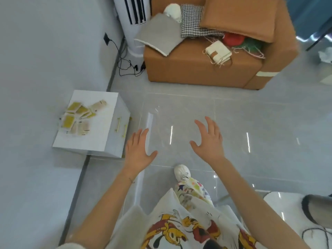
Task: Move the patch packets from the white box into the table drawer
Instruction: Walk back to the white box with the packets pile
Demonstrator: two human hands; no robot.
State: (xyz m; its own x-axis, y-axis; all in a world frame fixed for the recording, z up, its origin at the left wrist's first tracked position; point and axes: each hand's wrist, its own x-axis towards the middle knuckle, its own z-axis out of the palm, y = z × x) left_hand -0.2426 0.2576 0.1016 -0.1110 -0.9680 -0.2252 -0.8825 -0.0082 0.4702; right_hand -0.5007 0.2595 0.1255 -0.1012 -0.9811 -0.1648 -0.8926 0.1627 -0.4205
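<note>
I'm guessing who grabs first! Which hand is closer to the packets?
The left hand, beside the white cabinet bearing the packets; the right hand hovers farther off, over the floor.

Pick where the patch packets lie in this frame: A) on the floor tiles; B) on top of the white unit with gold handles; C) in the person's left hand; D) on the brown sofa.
B: the patch packets lie in a loose pile on top of the white unit, and the left hand and right hand are open and hold nothing.
</note>
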